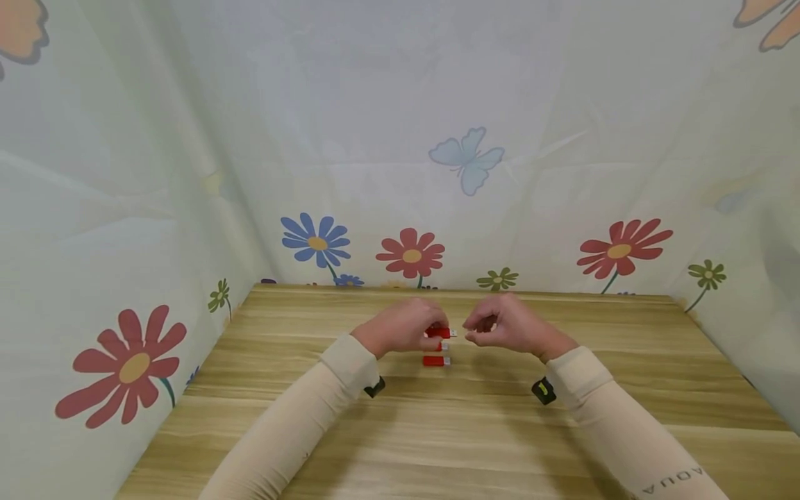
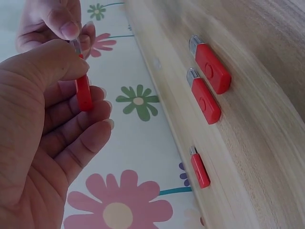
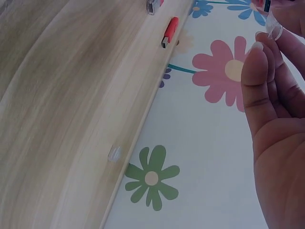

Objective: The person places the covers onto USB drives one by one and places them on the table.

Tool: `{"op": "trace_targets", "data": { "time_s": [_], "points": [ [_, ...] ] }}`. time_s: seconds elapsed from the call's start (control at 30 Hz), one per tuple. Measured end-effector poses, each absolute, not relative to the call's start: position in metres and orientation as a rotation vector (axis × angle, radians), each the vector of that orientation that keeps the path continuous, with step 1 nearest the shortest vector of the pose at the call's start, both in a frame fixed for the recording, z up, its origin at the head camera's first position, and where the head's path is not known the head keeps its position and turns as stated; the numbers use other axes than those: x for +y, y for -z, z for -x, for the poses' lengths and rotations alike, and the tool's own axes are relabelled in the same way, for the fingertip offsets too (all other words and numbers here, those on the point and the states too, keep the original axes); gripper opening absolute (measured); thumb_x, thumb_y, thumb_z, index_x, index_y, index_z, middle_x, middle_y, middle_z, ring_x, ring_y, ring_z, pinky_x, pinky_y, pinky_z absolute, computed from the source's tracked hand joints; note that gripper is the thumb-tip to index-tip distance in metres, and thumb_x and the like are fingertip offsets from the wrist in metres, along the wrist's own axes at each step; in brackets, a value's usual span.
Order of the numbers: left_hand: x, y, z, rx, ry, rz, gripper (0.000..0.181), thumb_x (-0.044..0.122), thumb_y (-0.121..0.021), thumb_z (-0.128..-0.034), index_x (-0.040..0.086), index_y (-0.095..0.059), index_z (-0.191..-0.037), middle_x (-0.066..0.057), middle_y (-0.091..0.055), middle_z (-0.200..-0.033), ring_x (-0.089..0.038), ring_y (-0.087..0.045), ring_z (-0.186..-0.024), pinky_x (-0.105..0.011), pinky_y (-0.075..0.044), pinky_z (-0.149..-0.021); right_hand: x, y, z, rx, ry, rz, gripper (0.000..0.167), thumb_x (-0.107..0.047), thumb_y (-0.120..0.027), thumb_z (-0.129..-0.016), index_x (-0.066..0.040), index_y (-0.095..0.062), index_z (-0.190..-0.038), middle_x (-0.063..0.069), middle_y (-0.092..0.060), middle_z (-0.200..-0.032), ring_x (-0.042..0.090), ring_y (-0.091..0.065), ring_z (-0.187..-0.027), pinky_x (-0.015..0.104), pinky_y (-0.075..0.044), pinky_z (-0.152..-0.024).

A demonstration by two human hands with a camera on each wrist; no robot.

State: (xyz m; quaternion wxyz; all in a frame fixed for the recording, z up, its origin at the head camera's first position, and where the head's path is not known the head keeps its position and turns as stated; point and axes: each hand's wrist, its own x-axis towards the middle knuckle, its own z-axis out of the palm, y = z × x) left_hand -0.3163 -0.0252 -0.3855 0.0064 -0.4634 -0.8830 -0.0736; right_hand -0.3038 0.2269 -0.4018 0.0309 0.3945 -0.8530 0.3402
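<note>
Partly behind left fingers (image 2: 64, 58), USB stick (image 2: 84, 93)

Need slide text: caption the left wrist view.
Left hand holds a red USB stick; three others lie on the table.

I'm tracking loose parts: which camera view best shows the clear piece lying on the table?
The right wrist view: the clear piece lies unobstructed near the edge of the table, clearly outlined. The left wrist view shows it only as a faint pale spot; in the head view I can't make it out.
</note>
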Motion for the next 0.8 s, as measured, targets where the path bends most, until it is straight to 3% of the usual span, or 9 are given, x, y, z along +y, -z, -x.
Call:
{"op": "trace_targets", "data": {
  "time_s": [0.47,0.8],
  "points": [
    [-0.0243,0.3880,0.3162,-2.725,0.286,1.500,0.016,0.025,-0.075,-0.0937,0.015,-0.076,-0.106,0.004,-0.071,-0.098,-0.009,-0.060,-0.085,-0.018,-0.053,-0.082,0.2221,0.4019,0.2995,-2.651,-1.077,-1.195,0.006,-0.023,-0.082,-0.088,-0.024,-0.080,-0.094,-0.008,-0.074,-0.089,0.008,-0.067,-0.073,0.031,-0.060,-0.068],
    [-0.0243,0.3897,0.3151,-2.707,0.282,1.502,0.017,0.025,-0.075,-0.0939,0.015,-0.076,-0.107,0.005,-0.070,-0.098,-0.008,-0.060,-0.085,-0.018,-0.053,-0.081,0.2205,0.4033,0.3001,-2.648,-1.095,-1.203,0.014,-0.024,-0.082,-0.088,-0.012,-0.081,-0.096,-0.008,-0.074,-0.089,0.007,-0.066,-0.073,0.028,-0.060,-0.068]
  ]
}}
